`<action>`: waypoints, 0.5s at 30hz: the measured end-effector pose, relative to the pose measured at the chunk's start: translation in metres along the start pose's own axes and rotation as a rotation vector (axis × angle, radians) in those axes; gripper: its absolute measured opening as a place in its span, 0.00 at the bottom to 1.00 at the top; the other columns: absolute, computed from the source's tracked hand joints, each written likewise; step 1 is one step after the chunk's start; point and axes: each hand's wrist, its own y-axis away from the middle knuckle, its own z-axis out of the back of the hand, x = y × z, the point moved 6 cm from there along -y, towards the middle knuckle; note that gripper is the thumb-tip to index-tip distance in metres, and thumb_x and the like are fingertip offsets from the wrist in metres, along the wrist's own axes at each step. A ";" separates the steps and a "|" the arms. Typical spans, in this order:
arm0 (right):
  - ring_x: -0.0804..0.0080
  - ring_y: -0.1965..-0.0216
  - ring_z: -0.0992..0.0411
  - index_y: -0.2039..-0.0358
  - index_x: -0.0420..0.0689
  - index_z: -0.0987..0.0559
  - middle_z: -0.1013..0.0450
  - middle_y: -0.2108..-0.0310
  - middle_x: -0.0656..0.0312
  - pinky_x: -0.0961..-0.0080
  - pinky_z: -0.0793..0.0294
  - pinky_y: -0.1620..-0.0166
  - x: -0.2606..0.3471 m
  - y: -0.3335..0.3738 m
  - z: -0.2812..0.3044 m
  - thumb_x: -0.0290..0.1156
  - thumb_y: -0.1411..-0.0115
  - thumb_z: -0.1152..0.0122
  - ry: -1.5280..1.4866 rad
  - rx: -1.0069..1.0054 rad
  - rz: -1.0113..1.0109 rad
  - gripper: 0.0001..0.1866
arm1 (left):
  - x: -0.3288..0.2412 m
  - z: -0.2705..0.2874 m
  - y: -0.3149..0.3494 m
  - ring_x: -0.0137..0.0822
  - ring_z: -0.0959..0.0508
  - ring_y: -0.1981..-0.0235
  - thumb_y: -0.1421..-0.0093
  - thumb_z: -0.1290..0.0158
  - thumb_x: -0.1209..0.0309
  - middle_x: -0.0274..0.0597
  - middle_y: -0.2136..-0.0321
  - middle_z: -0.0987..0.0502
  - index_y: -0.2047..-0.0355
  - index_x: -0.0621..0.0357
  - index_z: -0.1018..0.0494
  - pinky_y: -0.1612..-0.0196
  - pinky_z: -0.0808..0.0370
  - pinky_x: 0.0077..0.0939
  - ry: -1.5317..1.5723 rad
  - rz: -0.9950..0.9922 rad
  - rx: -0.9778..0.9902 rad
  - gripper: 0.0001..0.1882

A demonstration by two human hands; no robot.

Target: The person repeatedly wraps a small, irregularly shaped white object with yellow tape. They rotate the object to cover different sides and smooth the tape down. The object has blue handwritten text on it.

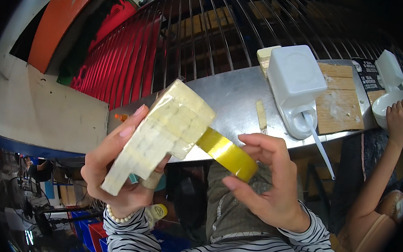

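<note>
My left hand (pixel 118 167) is closed round a pale cream, notched block (pixel 168 123) and holds it up, tilted, above the bench edge. Its surface looks layered with strips and partly glossy; what is inside cannot be seen. A shiny yellow roll of tape (pixel 227 154) meets the block's right side. My right hand (pixel 272 183) curves round the roll's outer end, thumb below and fingers above, apparently gripping it by its edges.
A metal bench (pixel 218 92) runs behind a barred rack (pixel 204 36). On it stand a white square-bodied container (pixel 296 72), a white stick (pixel 320 147) and cardboard (pixel 339 103). At right, another person's hand (pixel 397 118) touches a white bowl (pixel 383 105).
</note>
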 end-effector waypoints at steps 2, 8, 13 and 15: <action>0.71 0.59 0.22 0.45 0.36 0.31 0.25 0.54 0.53 0.76 0.25 0.53 0.001 0.005 0.003 0.24 0.49 0.27 0.052 -0.009 -0.007 0.32 | 0.010 0.000 0.010 0.55 0.21 0.49 0.50 0.32 0.78 0.71 0.54 0.23 0.51 0.70 0.32 0.46 0.24 0.43 -0.046 0.120 0.011 0.27; 0.68 0.61 0.20 0.48 0.40 0.25 0.22 0.58 0.54 0.77 0.22 0.57 -0.017 0.015 -0.001 0.23 0.47 0.29 0.084 -0.085 -0.085 0.25 | 0.077 -0.037 0.071 0.38 0.19 0.55 0.51 0.29 0.74 0.49 0.56 0.21 0.56 0.67 0.27 0.50 0.23 0.29 0.189 0.516 -0.071 0.24; 0.75 0.63 0.22 0.49 0.35 0.27 0.22 0.63 0.57 0.79 0.26 0.56 -0.038 0.018 -0.018 0.19 0.49 0.29 0.091 -0.009 -0.223 0.26 | 0.116 -0.070 0.129 0.33 0.24 0.55 0.51 0.29 0.75 0.43 0.57 0.26 0.55 0.64 0.28 0.50 0.26 0.28 0.365 0.715 -0.130 0.25; 0.73 0.62 0.21 0.50 0.35 0.28 0.21 0.64 0.55 0.79 0.24 0.57 -0.034 0.020 -0.024 0.18 0.49 0.29 0.104 0.030 -0.221 0.25 | 0.125 -0.070 0.143 0.33 0.24 0.54 0.51 0.29 0.75 0.43 0.57 0.26 0.54 0.62 0.28 0.50 0.26 0.29 0.496 0.796 -0.190 0.26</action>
